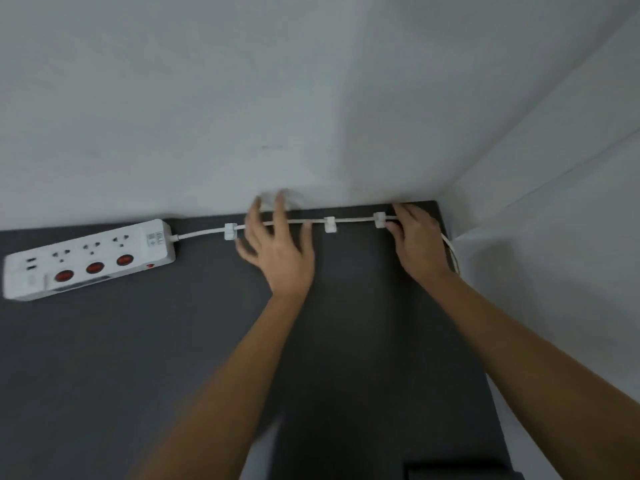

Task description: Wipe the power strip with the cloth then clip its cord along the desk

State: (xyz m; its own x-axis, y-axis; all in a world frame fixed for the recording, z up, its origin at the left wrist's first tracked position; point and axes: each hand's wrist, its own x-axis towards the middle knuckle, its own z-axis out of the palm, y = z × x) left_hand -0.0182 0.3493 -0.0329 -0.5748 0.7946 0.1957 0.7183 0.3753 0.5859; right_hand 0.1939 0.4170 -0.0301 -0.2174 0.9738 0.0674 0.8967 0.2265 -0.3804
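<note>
Both hands at the clipped cord (pixel 204 232): left hand (pixel 277 251) spread open above it, right hand (pixel 417 242) pinching it beside a clip (pixel 379 220).
Power strip (pixel 88 259) lies lengthwise along the dark table's (pixel 138 358) back edge, cord end rightward, below a white wall (pixel 242 98).

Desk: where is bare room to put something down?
Free: the dark desk in front of the power strip, left of the left hand. Crowded: the back edge, where cord, clips and right hand sit.

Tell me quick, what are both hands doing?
Left hand: open, fingers spread over the cord, holding nothing.
Right hand: fingers curled at the cord beside the clip; grip cannot be told.
</note>
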